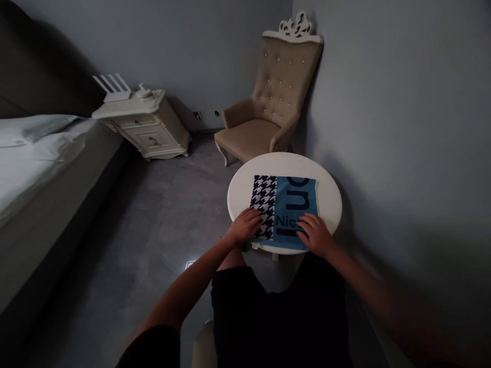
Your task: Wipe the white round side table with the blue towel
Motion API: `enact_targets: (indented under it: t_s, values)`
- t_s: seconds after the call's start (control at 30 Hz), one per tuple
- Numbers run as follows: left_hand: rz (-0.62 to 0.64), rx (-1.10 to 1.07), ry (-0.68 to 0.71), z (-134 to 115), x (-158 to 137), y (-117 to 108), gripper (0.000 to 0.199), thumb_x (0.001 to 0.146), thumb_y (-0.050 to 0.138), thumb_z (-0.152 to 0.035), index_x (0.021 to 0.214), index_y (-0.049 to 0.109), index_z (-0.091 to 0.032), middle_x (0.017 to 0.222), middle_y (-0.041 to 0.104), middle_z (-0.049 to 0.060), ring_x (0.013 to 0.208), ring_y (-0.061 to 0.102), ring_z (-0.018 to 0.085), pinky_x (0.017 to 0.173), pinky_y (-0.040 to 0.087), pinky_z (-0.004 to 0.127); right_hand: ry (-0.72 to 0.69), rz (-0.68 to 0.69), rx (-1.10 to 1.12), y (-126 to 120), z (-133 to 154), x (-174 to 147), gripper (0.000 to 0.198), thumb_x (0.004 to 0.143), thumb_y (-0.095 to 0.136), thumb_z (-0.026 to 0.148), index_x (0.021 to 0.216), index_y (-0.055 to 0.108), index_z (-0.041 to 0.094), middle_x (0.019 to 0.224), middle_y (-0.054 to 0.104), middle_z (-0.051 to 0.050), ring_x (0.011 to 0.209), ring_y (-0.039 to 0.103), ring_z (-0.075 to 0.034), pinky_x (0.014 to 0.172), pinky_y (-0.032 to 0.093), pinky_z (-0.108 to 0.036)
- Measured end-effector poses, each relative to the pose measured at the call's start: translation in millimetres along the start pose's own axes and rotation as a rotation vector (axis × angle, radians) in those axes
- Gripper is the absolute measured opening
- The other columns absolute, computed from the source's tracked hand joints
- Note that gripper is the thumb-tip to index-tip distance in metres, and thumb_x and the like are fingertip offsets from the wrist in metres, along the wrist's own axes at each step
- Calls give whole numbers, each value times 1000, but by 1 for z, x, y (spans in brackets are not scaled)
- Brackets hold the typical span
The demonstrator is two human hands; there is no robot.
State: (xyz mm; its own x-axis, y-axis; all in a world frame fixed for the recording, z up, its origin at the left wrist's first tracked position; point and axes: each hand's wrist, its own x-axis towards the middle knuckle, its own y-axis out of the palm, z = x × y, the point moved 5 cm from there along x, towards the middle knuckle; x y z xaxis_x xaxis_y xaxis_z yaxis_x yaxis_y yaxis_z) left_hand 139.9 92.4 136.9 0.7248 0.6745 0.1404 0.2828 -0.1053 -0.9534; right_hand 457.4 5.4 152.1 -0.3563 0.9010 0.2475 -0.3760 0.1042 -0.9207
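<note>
A folded cloth [284, 204] lies spread flat on a round white table [238, 189]. Its left part has a dark and white houndstooth pattern; the rest is blue with large dark letters, "Nic" among them. My left hand [245, 225] rests with outstretched fingers on the cloth's left edge, near the front corner. On the right side, my right hand [316, 233] lies over the blue part with its fingers apart, covering some of the lettering. Neither hand grips the fabric. A small pale tag [255, 246] shows at the front left edge.
Behind the table stands a tufted tan armchair [249, 135]. A white nightstand [153, 135] at the back left carries a router [117, 95] and a small white device [143, 93]. A bed [34, 153] runs along the left, and a grey wall [402, 128] rises at the right.
</note>
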Motion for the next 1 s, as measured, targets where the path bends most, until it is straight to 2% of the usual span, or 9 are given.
enact_targets:
  t_s: [0.1,0.2,0.33,0.43,0.63,0.7,0.8,0.9,1.0]
  values:
    - [12,62,-121,0,60,5,62,113,52,-35,172,57,-16,181,47,17,173,38,33,142,29,56,36,159,-7,31,27,92,64,116,43,47,175,54,22,183,45,-13,174,28,-43,142,20,-68]
    - [101,99,-187,3,83,24,73,112,56,-44,179,47,-16,186,39,18,175,31,38,142,27,62,108,266,-27,64,33,151,71,118,36,53,183,36,24,191,26,-10,178,14,-44,141,13,-76]
    - [124,130,-197,20,70,41,74,111,57,-57,179,49,-29,188,36,11,176,27,39,142,23,65,176,257,-45,87,6,156,75,117,38,63,183,35,29,190,28,-11,177,16,-46,138,10,-83]
    - [98,121,-270,46,74,36,66,115,50,-55,177,51,-34,188,36,9,176,28,37,141,24,66,187,266,-75,88,-26,142,78,115,38,70,182,38,29,191,25,-11,178,10,-47,137,4,-84]
    - [19,124,-434,113,153,9,66,115,46,-43,180,47,-27,189,34,14,176,25,42,140,19,73,401,281,-120,71,-105,159,87,115,30,74,185,31,23,193,13,-12,178,3,-49,135,3,-86]
    - [83,103,-429,130,171,6,65,114,51,-42,178,49,-30,188,37,14,176,26,42,139,20,74,465,280,-118,66,-132,162,86,115,30,74,185,32,24,193,14,-12,178,5,-50,134,6,-88]
    - [142,54,-446,155,180,2,66,112,59,-45,176,52,-30,182,48,16,170,39,40,136,32,66,485,192,-115,54,-168,160,82,114,36,71,182,38,25,191,25,-15,175,18,-51,133,16,-87]
    - [117,26,-490,176,186,-7,74,105,70,-44,174,54,-22,168,61,22,155,55,40,127,45,56,541,35,-109,36,-204,158,76,112,51,61,174,51,18,179,46,-24,163,42,-49,131,36,-73]
    - [150,-13,-553,191,200,-13,56,97,78,-39,150,76,-21,149,74,21,141,65,40,119,51,51,633,51,-25,24,-233,165,57,106,67,48,154,73,17,153,70,-25,145,61,-41,125,48,-56]
